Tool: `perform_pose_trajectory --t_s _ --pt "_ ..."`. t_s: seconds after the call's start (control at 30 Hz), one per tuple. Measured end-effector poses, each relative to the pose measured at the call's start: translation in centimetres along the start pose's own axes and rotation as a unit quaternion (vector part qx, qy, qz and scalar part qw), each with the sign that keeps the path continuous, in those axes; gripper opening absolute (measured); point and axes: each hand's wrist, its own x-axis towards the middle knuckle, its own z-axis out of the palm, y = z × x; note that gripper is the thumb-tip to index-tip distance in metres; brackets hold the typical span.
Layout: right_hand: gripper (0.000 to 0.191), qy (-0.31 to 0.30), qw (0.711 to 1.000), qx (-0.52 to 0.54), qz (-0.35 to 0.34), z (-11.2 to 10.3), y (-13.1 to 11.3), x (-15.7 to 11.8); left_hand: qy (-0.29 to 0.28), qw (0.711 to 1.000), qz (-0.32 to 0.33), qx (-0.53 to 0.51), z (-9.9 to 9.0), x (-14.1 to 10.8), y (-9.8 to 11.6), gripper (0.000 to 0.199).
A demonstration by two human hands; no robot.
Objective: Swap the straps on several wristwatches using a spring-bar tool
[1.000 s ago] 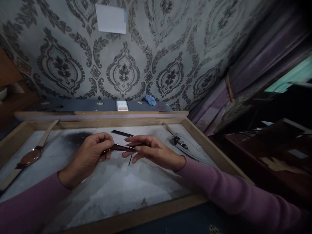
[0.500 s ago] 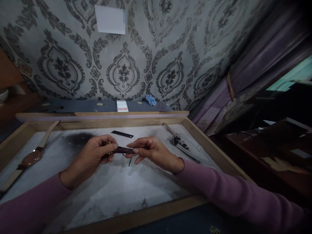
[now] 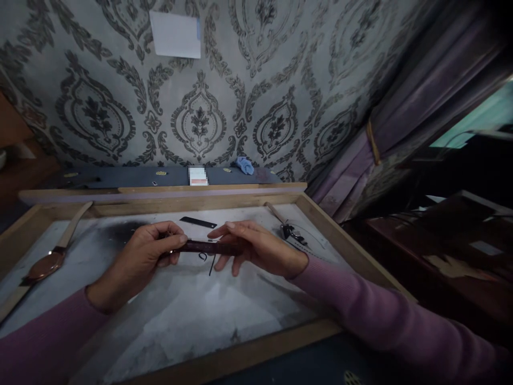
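Note:
My left hand is closed, its thumb and fingers pinching one end of a watch with a dark brown strap. The fingers mostly hide the watch's case. The strap stretches level to the right, its far end reaching in among the fingers of my right hand. That hand's fingers are spread apart beside the strap. Below the strap, thin black pieces lie on the pale surface. Just behind it rests a flat black blade-like strip.
A wooden-rimmed tray surrounds the work. On its left side lies a large copper-coloured watch with a beige strap; on its right, another watch. Beyond the back rim are a blue crumpled cloth and a small white box.
My right hand has loosened its pinch on the strap; its fingers have spread and more of the strap shows. My left hand keeps its hold. The view has shifted slightly.

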Motion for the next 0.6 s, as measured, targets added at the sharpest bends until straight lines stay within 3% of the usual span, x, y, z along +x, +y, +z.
perform_pose_trajectory --t_s 0.2,0.33,0.6 --pt "0.021 -0.017 0.992 -0.120 0.042 -0.3 -1.0 -0.7 -0.001 1.000 0.001 0.000 -0.1 0.1 0.0 0.021" --pt "0.010 -0.022 0.993 -0.103 0.060 -0.5 -1.2 -0.8 -0.002 1.000 0.008 0.008 -0.2 0.1 0.1 0.021" --pt "0.006 -0.029 0.997 -0.030 0.060 -0.4 -1.5 -0.8 -0.024 0.998 0.043 0.046 -0.6 0.2 0.7 0.017"
